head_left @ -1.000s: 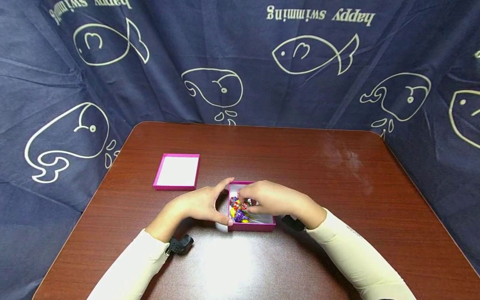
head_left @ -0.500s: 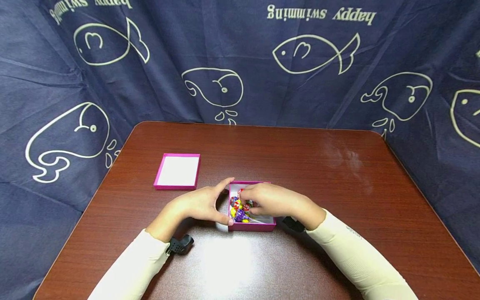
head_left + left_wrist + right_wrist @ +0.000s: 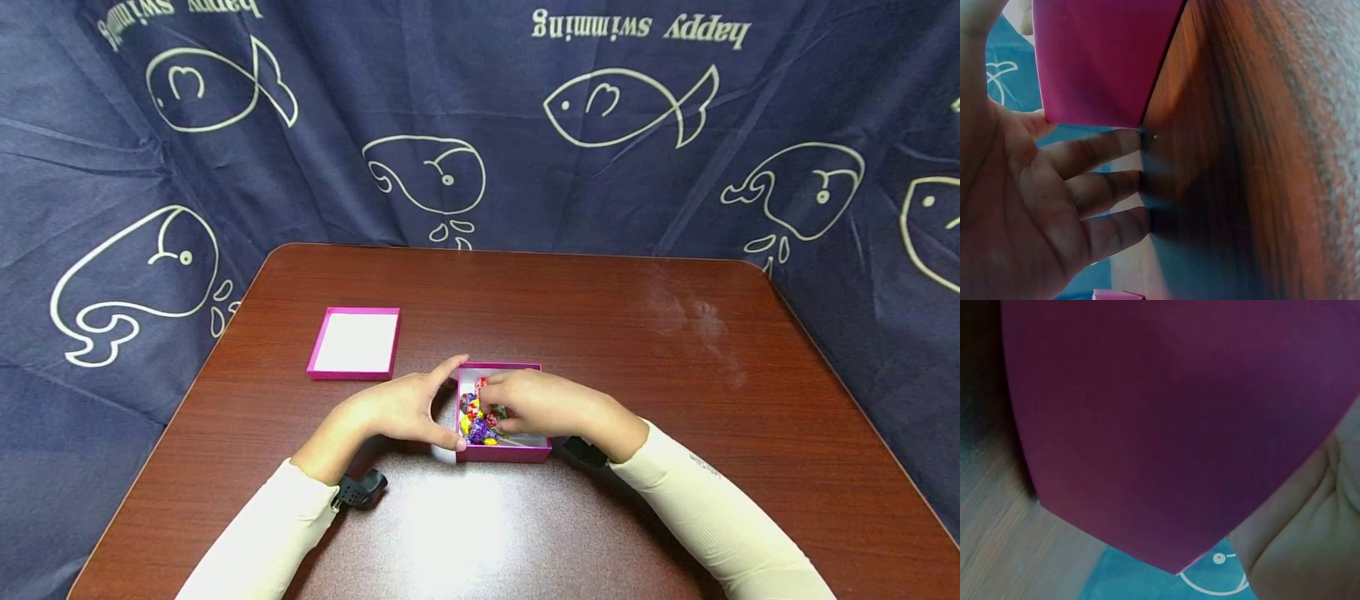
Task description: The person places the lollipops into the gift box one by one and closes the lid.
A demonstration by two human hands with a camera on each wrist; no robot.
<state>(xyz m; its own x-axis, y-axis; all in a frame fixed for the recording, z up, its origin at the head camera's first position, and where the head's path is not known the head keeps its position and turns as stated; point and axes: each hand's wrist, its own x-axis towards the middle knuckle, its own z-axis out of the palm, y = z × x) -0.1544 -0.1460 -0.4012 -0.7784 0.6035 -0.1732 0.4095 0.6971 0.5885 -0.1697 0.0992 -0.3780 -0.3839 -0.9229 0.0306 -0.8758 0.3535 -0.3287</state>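
Observation:
A pink open box (image 3: 503, 454) with a white inside stands on the table in the head view. Several lollipops (image 3: 477, 431) in purple, yellow and red wrappers lie in its left part. My left hand (image 3: 405, 407) holds the box at its left side, thumb at the near corner and index finger at the far corner. My right hand (image 3: 543, 402) reaches in from the right, with bent fingers and thumb about a red-wrapped lollipop (image 3: 492, 419). Its other fingertips are hidden. The right wrist view shows mostly the box's outer wall (image 3: 1166, 425).
A pink lid (image 3: 354, 342) with a white inside lies to the left, beyond the left hand. The brown wooden table (image 3: 585, 317) extends around both. A dark blue curtain (image 3: 510, 200) with fish drawings hangs behind its far edge.
Inside the box, my right hand has shifted slightly, and the red-wrapped lollipop by its thumb sits a little nearer me. The left hand, box and lid have stayed put.

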